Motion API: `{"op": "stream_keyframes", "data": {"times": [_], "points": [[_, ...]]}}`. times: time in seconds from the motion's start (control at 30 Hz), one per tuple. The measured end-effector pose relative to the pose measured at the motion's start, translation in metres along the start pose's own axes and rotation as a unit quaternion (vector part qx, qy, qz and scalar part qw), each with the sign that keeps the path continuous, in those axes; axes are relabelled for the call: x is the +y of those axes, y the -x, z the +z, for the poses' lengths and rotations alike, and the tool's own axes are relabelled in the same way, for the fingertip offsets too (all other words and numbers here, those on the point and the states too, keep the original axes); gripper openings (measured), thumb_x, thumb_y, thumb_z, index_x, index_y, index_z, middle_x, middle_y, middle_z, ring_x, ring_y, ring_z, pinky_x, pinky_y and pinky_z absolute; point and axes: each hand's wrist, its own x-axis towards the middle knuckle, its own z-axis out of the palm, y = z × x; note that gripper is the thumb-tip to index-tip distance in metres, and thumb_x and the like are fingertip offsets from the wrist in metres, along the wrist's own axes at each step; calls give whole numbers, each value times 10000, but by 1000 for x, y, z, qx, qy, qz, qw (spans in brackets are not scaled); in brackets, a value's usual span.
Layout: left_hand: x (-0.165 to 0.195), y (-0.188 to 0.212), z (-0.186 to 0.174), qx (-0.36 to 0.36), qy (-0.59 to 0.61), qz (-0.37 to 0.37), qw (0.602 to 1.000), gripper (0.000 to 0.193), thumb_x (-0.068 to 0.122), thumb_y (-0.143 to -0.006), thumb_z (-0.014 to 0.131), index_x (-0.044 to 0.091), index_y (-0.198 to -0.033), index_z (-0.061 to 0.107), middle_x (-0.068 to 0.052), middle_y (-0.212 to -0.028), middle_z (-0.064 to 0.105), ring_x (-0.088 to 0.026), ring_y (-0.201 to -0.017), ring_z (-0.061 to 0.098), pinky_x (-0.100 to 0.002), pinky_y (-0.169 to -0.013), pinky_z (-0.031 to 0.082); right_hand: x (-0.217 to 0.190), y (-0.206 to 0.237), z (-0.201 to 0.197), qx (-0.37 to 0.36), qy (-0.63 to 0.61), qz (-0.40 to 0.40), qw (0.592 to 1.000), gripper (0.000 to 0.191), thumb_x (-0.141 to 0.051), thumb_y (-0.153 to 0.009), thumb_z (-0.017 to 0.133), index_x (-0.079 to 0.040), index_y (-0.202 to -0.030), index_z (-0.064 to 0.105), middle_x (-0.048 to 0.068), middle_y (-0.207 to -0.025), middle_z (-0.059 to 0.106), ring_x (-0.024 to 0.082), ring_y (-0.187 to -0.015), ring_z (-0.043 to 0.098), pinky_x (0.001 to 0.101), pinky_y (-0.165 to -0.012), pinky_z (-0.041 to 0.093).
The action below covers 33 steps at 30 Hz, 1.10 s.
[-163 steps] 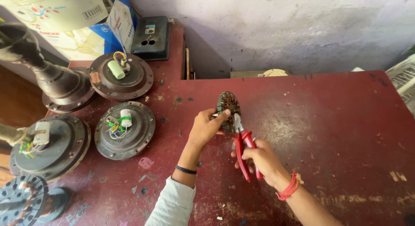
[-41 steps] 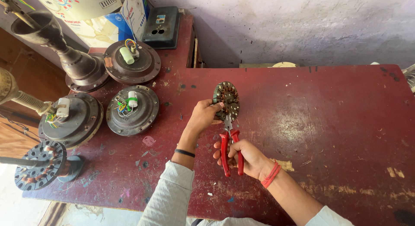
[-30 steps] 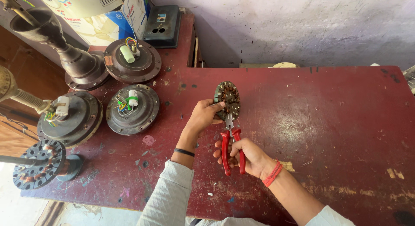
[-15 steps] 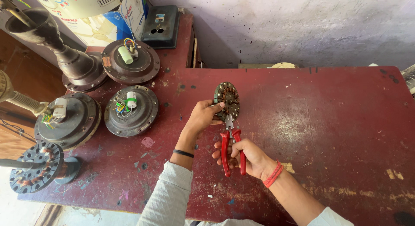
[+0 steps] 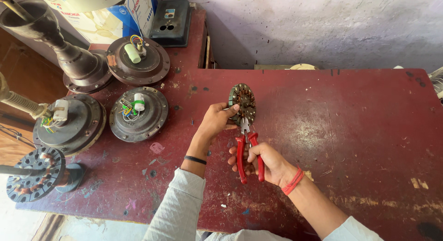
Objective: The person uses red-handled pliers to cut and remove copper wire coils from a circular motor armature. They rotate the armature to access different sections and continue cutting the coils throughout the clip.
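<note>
My left hand (image 5: pixel 216 121) holds a round fan stator (image 5: pixel 242 104) with copper windings upright above the red table (image 5: pixel 350 130). My right hand (image 5: pixel 267 161) grips red-handled pliers (image 5: pixel 248 148), whose jaws touch the lower rim of the stator. A black band sits on my left wrist and a red thread on my right wrist.
Several round fan motor housings (image 5: pixel 138 113) with coloured wires lie on the table's left part. A bare stator on a rod (image 5: pixel 34 174) sits at the lower left. A black switch box (image 5: pixel 172 22) and a cardboard box (image 5: pixel 110 15) stand at the back left.
The hands, stator and pliers keep nearly the same pose over the last second. Since the earliest frame the view has shifted and the stator stands more upright.
</note>
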Motion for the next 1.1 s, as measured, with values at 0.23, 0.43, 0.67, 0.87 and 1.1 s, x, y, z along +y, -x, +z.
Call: {"op": "stream_keyframes", "data": {"times": [0.23,0.43,0.67,0.87,1.1], "points": [[1,1,0,2,1,-3,1000,376,305,-977,626,-30,-1133,693,-122,-971,754,-198,-871,740,-344,-779,644,6,0,3,17,-29,-39,999,365,-53,-753,480,20,-1073,639,150,-844,698,262,-739,704,375,-711,567],[-1,1,0,-3,14,-4,1000,379,292,-980,633,-51,-1131,692,-132,-976,748,-204,-871,736,-345,-773,648,8,0,7,-12,-97,-19,995,277,-47,-797,512,8,-1047,618,137,-840,682,266,-754,685,399,-737,581],[-3,0,0,-5,18,-6,1000,372,289,-977,632,-45,-1131,685,-133,-987,747,-203,-882,739,-341,-775,651,3,4,5,-4,-30,-1,1000,506,-51,-726,458,-19,-1196,642,204,-1087,764,298,-903,727,363,-774,533],[-3,-2,-1,-4,12,-6,1000,374,294,-974,633,-46,-1122,683,-137,-992,749,-207,-889,743,-349,-773,654,2,3,4,-18,-22,8,1000,584,-59,-717,434,27,-1261,630,212,-1135,757,300,-978,736,370,-825,560],[-3,-1,-1,-3,3,-4,1000,373,314,-975,629,-18,-1132,698,-122,-995,753,-200,-901,730,-353,-794,637,0,1,0,-24,-13,-5,1000,581,-60,-714,433,52,-1250,629,226,-1110,756,298,-946,743,376,-822,569]]}}
